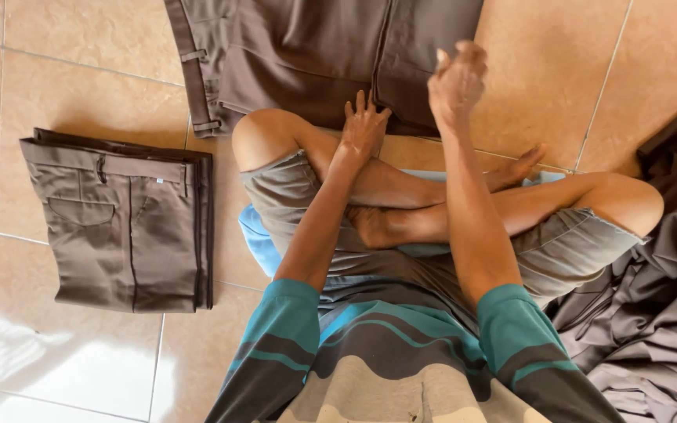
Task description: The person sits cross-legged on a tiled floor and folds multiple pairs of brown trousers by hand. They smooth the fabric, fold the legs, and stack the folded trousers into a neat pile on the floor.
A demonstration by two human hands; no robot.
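I sit cross-legged on a tiled floor. A pair of brown trousers (307, 55) lies spread flat just beyond my knees. My left hand (363, 129) rests flat, fingers spread, at the near edge of those trousers beside my left knee. Raised above the cloth is my right hand (456, 82), fingers loosely curled, and nothing shows in it. On the floor to my left sits a neat pile of folded brown trousers (123, 223).
A loose heap of brown cloth (652, 313) lies at my right side. A light blue cushion (264, 243) shows under my legs. Beige floor tiles (64, 94) surround everything.
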